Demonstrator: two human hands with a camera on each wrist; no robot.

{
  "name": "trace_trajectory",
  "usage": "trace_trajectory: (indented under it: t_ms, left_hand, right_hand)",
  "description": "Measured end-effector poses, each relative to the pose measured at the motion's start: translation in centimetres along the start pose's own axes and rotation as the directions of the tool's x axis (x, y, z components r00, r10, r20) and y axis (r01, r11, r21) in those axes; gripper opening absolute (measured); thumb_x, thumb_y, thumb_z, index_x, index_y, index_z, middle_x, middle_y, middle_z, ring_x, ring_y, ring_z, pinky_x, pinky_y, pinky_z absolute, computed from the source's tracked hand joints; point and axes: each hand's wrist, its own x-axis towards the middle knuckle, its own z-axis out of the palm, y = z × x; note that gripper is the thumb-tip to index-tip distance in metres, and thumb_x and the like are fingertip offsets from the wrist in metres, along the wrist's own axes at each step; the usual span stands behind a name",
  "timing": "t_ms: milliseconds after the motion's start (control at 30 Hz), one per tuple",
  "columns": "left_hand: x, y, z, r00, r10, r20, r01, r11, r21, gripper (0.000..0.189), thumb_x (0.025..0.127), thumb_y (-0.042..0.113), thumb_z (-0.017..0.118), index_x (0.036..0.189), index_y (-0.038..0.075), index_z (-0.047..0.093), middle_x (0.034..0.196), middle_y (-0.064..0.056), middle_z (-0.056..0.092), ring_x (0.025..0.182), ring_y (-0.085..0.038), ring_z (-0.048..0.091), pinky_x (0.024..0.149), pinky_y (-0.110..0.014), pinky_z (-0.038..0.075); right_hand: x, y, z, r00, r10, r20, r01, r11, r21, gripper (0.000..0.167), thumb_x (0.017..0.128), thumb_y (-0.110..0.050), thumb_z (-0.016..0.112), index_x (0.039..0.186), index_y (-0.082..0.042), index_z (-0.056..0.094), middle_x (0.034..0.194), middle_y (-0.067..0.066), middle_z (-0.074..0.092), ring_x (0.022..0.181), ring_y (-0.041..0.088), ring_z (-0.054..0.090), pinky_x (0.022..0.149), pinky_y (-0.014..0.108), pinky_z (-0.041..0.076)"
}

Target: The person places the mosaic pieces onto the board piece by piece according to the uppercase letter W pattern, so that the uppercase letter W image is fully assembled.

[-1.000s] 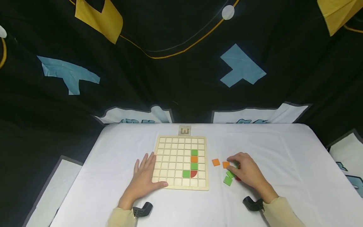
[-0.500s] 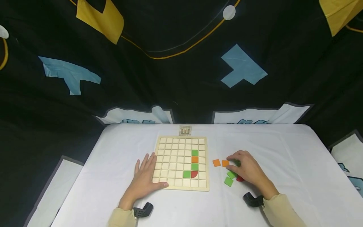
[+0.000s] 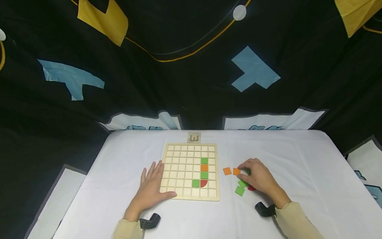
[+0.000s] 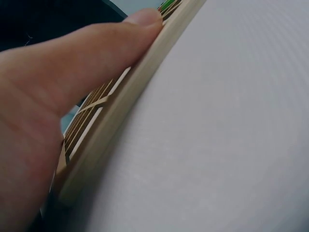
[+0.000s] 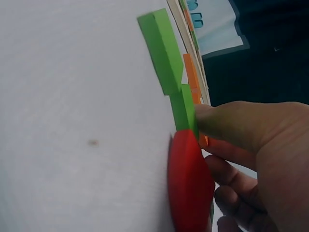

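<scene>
My left hand (image 3: 152,186) lies spread at the near left corner of a wooden grid board (image 3: 179,172), its thumb along the front rim, as the left wrist view also shows. In the grid sit green squares, an orange square (image 3: 204,168) and a red rounded piece (image 3: 203,183). To the right of the board, my right hand (image 3: 261,176) pinches an orange square tile (image 3: 236,171) between thumb and index finger. Green tiles (image 3: 239,190) and a red piece (image 5: 188,181) lie beside and under that hand, partly hidden by it. Another orange tile (image 3: 227,171) lies just left of it.
A small card (image 3: 194,137) with a printed grid pattern lies behind the board. White cloth (image 3: 298,166) covers the table, and a dark patterned curtain (image 3: 179,83) hangs beyond its far edge. Each wrist carries a black device, such as the one on the right wrist (image 3: 265,209).
My right hand has moved slightly away from me and left, and the orange tile at its fingertips has shifted a little with it. More of the red piece shows. The left hand stays put.
</scene>
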Motion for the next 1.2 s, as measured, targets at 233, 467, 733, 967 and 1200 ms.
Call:
trace_trajectory:
  t_ms: [233,467,733,967,1200]
  left_hand:
    - [0.0,0.0,0.0,1.000,0.000,0.001,0.000,1.000,0.001,0.125,0.071,0.073,0.073,0.156,-0.005,0.025,0.164,-0.020,0.022,0.152,-0.042,0.011,0.117,-0.066,-0.002]
    - [0.0,0.1,0.0,1.000,-0.002,-0.001,0.002,1.000,-0.006,0.125,0.071,0.072,0.074,0.156,-0.006,0.025,0.164,-0.021,0.022,0.152,-0.043,0.011,0.116,-0.067,-0.002]
    - [-0.1,0.1,-0.1,1.000,0.002,-0.004,-0.002,1.000,-0.003,0.124,0.071,0.071,0.074,0.156,-0.006,0.025,0.164,-0.021,0.022,0.151,-0.043,0.011,0.116,-0.067,-0.001]
    - [-0.1,-0.1,0.1,1.000,-0.005,-0.001,0.005,1.000,-0.004,0.125,0.071,0.073,0.073,0.156,-0.005,0.024,0.165,-0.019,0.021,0.152,-0.042,0.010,0.117,-0.065,-0.003]
    - [0.0,-0.2,0.1,1.000,0.001,-0.002,-0.001,1.000,-0.001,0.125,0.072,0.074,0.072,0.157,-0.004,0.024,0.165,-0.019,0.021,0.152,-0.042,0.010,0.117,-0.065,-0.003]
  right_hand:
    - [-0.1,-0.4,-0.1,0.999,0.013,-0.030,-0.014,1.000,-0.005,0.027,0.081,-0.024,0.085,0.103,-0.012,0.077,0.109,0.006,0.069,0.109,0.029,0.060,0.097,0.050,0.050]
    - [-0.4,-0.8,-0.5,0.998,-0.006,-0.055,0.007,1.000,0.027,0.028,0.081,-0.026,0.084,0.104,-0.013,0.077,0.108,0.003,0.072,0.105,0.027,0.062,0.093,0.049,0.051]
    - [-0.6,-1.9,-0.7,0.996,-0.052,-0.074,0.057,0.996,0.065,0.026,0.079,-0.021,0.085,0.103,-0.013,0.078,0.101,-0.003,0.072,0.100,0.021,0.062,0.087,0.045,0.053]
    - [-0.6,-2.9,-0.4,0.991,-0.088,-0.104,0.095,0.993,0.068,0.026,0.077,-0.016,0.086,0.102,-0.016,0.078,0.099,-0.006,0.071,0.095,0.017,0.061,0.081,0.040,0.053]
    - [-0.5,-4.4,0.2,0.989,-0.102,-0.103,0.111,0.990,0.084,0.025,0.078,-0.019,0.086,0.102,-0.018,0.078,0.097,-0.008,0.071,0.096,0.016,0.060,0.082,0.040,0.053]
